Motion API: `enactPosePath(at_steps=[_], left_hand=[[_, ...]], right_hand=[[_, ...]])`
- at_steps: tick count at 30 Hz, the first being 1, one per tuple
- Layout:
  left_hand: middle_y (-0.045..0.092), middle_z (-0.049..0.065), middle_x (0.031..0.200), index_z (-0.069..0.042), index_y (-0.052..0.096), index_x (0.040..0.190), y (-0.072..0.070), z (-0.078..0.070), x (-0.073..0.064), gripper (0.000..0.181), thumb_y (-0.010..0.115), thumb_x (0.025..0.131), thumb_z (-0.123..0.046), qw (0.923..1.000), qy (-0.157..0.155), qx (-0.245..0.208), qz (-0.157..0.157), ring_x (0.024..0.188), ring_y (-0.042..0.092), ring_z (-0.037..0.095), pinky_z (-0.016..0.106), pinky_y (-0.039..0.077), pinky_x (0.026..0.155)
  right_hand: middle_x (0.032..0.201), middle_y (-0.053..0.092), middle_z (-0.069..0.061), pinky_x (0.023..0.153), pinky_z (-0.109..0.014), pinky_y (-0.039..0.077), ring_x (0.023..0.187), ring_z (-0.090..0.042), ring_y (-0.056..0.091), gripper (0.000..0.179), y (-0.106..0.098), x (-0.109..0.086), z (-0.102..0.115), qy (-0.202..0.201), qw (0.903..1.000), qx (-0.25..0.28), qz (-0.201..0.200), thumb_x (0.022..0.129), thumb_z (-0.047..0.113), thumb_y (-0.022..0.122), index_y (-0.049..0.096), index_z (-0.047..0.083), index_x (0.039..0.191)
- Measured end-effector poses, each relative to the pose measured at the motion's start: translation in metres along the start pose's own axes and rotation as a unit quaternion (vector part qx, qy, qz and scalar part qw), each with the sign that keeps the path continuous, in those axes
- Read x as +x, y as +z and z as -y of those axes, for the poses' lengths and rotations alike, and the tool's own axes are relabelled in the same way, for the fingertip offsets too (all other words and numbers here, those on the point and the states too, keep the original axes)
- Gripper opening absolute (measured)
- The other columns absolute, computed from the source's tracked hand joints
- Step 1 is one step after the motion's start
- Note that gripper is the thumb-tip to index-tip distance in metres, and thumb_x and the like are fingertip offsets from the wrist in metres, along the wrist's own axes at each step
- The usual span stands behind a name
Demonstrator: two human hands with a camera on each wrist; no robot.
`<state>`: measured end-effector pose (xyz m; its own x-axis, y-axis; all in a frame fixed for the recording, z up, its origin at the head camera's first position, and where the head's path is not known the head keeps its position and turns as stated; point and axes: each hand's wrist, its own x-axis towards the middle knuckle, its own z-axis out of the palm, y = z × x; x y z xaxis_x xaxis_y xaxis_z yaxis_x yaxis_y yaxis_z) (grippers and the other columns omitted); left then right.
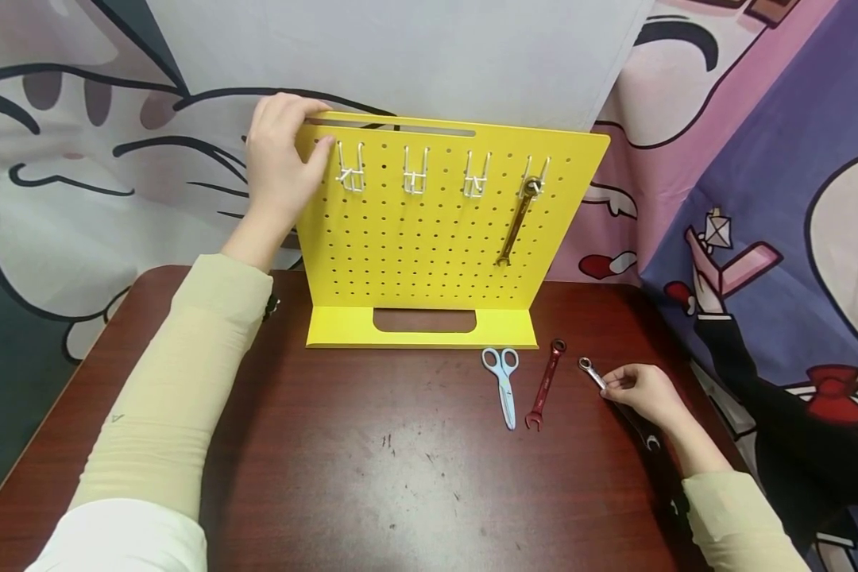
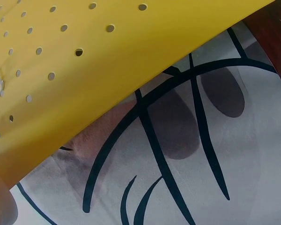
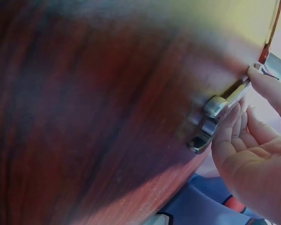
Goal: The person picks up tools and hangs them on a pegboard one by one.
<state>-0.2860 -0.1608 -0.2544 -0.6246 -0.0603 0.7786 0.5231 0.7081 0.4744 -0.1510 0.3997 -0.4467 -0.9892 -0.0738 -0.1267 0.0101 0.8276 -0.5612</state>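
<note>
My left hand grips the upper left corner of a yellow pegboard, thumb on the front and fingers over the top edge. In the left wrist view the pegboard fills the upper left. At the right of the table, my right hand pinches a silver wrench near its ring end. Its open-jawed end faces the right wrist camera, close to the tabletop; whether it touches cannot be told. To the left of that hand lie a red wrench and light blue scissors.
Several white wire hooks line the pegboard's upper part. A dark brass-toned wrench hangs from the rightmost one. The brown table meets cartoon-printed cloth at the back and right.
</note>
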Motion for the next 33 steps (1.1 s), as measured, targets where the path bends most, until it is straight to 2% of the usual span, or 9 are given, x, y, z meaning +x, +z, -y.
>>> enactPosePath(at_steps=[11,20,27,33], left_hand=[[0.073,0.012,0.126,-0.006,0.074,0.125,-0.001,0.0,0.0,0.026,0.071,0.1,-0.009,1.0,0.001,0.002,0.002,0.127,0.058,0.029,0.034,0.04,0.117],[0.072,0.013,0.126,-0.006,0.074,0.125,-0.001,0.0,0.001,0.026,0.071,0.1,-0.009,1.0,0.002,0.004,0.003,0.127,0.057,0.029,0.034,0.04,0.117],[0.073,0.012,0.126,-0.006,0.074,0.125,0.0,0.0,0.001,0.026,0.071,0.1,-0.01,1.0,0.002,0.005,0.003,0.127,0.058,0.028,0.034,0.04,0.117],[0.073,0.012,0.125,-0.006,0.075,0.125,-0.001,0.0,0.001,0.026,0.071,0.1,-0.009,1.0,0.001,0.003,0.0,0.127,0.058,0.029,0.035,0.04,0.117]], right_hand=[[0.081,0.077,-0.008,0.062,-0.019,0.047,0.066,0.003,0.059,0.025,-0.002,-0.003,0.003,0.013,0.9998,0.011,0.008,0.085,0.01,0.084,0.075,-0.01,0.097],[0.081,0.078,-0.003,0.065,-0.021,0.044,0.069,0.0,0.056,0.022,-0.002,-0.005,0.005,0.024,0.9994,-0.026,0.001,0.088,0.019,0.084,0.079,-0.001,0.093],[0.079,0.077,-0.002,0.063,-0.019,0.045,0.068,0.005,0.055,0.023,-0.003,-0.005,0.012,0.017,0.9992,0.029,-0.02,0.091,0.014,0.082,0.079,-0.007,0.098],[0.078,0.076,0.004,0.062,-0.018,0.048,0.068,0.005,0.057,0.024,-0.003,0.001,0.029,0.012,0.9972,0.062,-0.041,0.092,0.012,0.08,0.077,-0.01,0.102]])
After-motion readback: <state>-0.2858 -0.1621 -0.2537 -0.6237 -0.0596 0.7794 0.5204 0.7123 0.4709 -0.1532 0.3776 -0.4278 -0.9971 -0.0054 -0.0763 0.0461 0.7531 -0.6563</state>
